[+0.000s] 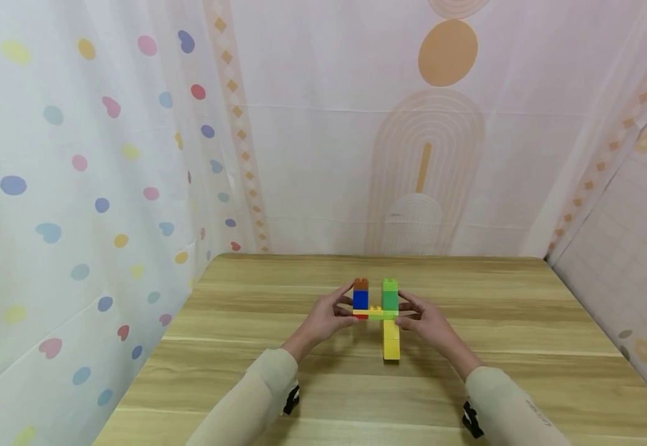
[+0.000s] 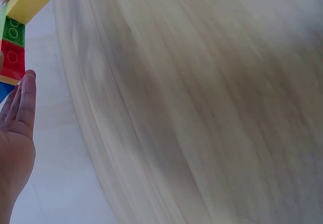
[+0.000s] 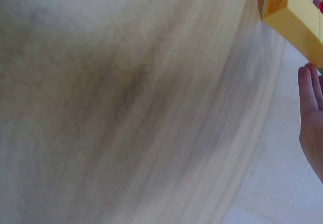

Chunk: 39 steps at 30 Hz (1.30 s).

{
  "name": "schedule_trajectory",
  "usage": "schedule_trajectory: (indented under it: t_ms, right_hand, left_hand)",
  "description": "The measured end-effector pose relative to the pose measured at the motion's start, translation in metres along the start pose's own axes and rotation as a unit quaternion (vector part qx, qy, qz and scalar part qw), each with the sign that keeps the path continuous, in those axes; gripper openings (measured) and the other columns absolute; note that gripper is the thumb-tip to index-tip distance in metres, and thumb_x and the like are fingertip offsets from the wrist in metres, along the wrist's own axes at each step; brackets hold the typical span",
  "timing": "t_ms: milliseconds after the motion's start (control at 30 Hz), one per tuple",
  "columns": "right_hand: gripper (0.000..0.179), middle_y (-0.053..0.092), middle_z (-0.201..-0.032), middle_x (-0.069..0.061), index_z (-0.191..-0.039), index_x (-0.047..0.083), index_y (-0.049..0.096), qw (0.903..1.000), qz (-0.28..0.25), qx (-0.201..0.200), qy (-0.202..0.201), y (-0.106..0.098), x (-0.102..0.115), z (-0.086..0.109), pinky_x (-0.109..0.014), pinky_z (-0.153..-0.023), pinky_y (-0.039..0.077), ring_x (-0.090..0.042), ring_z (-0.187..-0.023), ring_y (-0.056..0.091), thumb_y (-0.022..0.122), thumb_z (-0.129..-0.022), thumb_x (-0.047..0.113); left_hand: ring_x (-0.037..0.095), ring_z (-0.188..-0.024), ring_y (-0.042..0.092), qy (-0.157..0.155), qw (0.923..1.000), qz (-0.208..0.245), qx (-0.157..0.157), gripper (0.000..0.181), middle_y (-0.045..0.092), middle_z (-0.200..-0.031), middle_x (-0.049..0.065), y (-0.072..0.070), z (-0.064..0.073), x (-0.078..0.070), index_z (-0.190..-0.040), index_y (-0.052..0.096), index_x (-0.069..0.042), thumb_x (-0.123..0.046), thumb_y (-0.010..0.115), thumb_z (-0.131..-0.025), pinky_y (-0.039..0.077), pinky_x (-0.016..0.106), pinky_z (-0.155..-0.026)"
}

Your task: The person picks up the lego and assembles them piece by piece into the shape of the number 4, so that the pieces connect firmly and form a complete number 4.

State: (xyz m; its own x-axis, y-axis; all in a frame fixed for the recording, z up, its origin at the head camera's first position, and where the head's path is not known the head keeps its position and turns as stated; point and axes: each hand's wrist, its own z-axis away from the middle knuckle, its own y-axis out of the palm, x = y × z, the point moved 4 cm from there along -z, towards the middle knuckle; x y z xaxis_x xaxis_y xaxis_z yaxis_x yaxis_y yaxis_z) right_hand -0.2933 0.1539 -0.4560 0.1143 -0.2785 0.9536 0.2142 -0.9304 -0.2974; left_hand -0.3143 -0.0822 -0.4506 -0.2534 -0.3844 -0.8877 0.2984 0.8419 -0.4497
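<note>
Both hands hold one joined build of toy building bricks between them above the table. On its left stack, a brown brick sits over a blue brick [image 1: 360,300], with yellow and red below. The right stack has light green over a darker green brick [image 1: 390,301]. A low yellow and green bridge links them, and a yellow brick column [image 1: 391,341] extends from the right stack. My left hand [image 1: 324,319] grips the left side, thumb low and fingers higher. Opposite, my right hand [image 1: 430,320] grips the green side. Hollow undersides of a red brick [image 2: 13,57] and a green one show in the left wrist view.
The wood-grain table [image 1: 234,371] spreads beneath the hands. Behind its far edge hangs a patterned curtain [image 1: 312,155], with a dotted curtain [image 1: 78,248] along the left. Pale sleeves cover both forearms, with a black strap piece at each wrist.
</note>
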Motion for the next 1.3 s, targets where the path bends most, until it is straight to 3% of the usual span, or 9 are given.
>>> schedule_trajectory:
  t_ms: [333,567,900,1133,1300]
  right_hand:
    - [0.069,0.057,-0.132,-0.021,-0.154,0.008,0.036,0.9981,0.039,0.048,-0.008,0.004,-0.004,-0.006,-0.040,-0.089,0.053,-0.035,-0.118,0.057,0.069,-0.093,0.006]
    - [0.067,0.057,-0.130,-0.020,-0.152,0.003,0.038,0.9958,0.059,0.070,-0.007,0.008,-0.007,-0.007,-0.041,-0.088,0.053,-0.034,-0.115,0.057,0.070,-0.093,0.009]
    - [0.067,0.056,-0.124,-0.020,-0.151,-0.001,0.037,0.9943,0.048,0.094,0.008,0.012,-0.010,-0.008,-0.038,-0.077,0.054,-0.027,-0.104,0.058,0.069,-0.093,0.010]
    - [0.064,0.057,-0.120,-0.018,-0.148,-0.004,0.041,0.9925,0.061,0.094,0.049,0.017,-0.019,-0.009,-0.036,-0.070,0.053,-0.024,-0.091,0.058,0.070,-0.092,0.009]
    - [0.060,0.059,-0.118,-0.012,-0.146,-0.001,0.046,0.9914,0.066,0.078,0.081,0.020,-0.025,-0.010,-0.035,-0.071,0.053,-0.023,-0.093,0.057,0.070,-0.092,0.007]
  left_hand:
    - [0.025,-0.107,0.064,-0.017,0.9997,-0.006,0.018,0.076,0.061,-0.125,0.013,-0.003,0.003,0.009,-0.156,0.033,-0.015,-0.010,0.072,-0.091,0.053,0.040,-0.091]
    - [0.023,-0.104,0.064,-0.032,0.9989,-0.021,0.025,0.074,0.058,-0.128,0.013,-0.005,0.004,0.016,-0.154,0.037,-0.010,-0.013,0.075,-0.090,0.052,0.040,-0.090]
    - [0.025,-0.105,0.062,-0.036,0.9986,-0.004,0.040,0.072,0.058,-0.126,0.014,-0.004,0.005,0.023,-0.152,0.038,-0.006,-0.008,0.074,-0.090,0.053,0.040,-0.086]
    - [0.028,-0.109,0.062,-0.059,0.9966,-0.022,0.054,0.063,0.059,-0.126,0.014,0.002,0.002,0.033,-0.148,0.044,-0.003,-0.008,0.072,-0.092,0.054,0.039,-0.086]
    - [0.029,-0.113,0.060,-0.080,0.9953,-0.025,0.050,0.061,0.058,-0.128,0.013,0.004,0.001,0.039,-0.148,0.046,-0.007,-0.007,0.070,-0.093,0.053,0.042,-0.090]
